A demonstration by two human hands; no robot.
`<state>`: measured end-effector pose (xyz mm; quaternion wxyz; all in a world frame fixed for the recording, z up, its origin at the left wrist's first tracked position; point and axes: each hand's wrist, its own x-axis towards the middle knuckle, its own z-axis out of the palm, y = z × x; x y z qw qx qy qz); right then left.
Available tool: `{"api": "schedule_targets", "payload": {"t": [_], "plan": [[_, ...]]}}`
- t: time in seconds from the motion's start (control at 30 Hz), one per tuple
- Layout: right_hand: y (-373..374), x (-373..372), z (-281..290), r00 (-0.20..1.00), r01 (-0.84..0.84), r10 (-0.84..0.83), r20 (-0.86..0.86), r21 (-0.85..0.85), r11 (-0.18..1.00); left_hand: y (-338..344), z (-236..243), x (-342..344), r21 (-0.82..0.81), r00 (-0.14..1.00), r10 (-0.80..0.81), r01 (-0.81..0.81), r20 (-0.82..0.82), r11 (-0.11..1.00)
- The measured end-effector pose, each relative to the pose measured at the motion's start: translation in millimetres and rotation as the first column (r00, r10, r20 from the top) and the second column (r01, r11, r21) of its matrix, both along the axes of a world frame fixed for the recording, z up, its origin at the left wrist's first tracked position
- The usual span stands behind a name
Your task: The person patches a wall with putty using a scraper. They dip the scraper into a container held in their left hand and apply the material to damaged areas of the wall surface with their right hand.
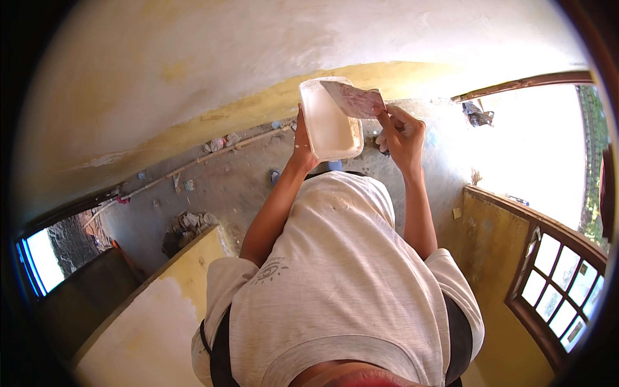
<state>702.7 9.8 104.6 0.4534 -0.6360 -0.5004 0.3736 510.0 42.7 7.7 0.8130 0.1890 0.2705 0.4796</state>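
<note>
A white rectangular plastic tub (307,122) is held up in front of me, tilted so that its inside shows. My left hand (303,143) grips it along its left side, with most of the fingers hidden behind it. Whitish matter coats the inside; how deep it is I cannot tell. My right hand (406,134) pinches a thin, flat piece with reddish and white smears (356,100) between thumb and fingers. That piece slants over the tub's upper right corner; whether it touches the rim is unclear.
A patchy white and yellow wall (225,71) rises ahead. Along its foot lie a long pole (193,166) and scraps of litter. A rubbish heap (187,232) sits by a low wall (155,309) at left. To the right are a bright doorway (529,135) and a paned window (561,284).
</note>
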Motion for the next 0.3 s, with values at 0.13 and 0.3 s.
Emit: {"api": "schedule_targets", "payload": {"t": [0.13,0.3], "plan": [[7,10,-14,1.000,0.026,-0.026,0.011,-0.069,0.997,-2,-5,2,-0.020,0.999,0.029,-0.028,0.039,0.999],[14,5,-14,0.980,0.107,-0.105,-0.169,0.004,0.994,-3,0,5,-0.029,0.996,0.091,-0.091,0.007,0.995]]}}
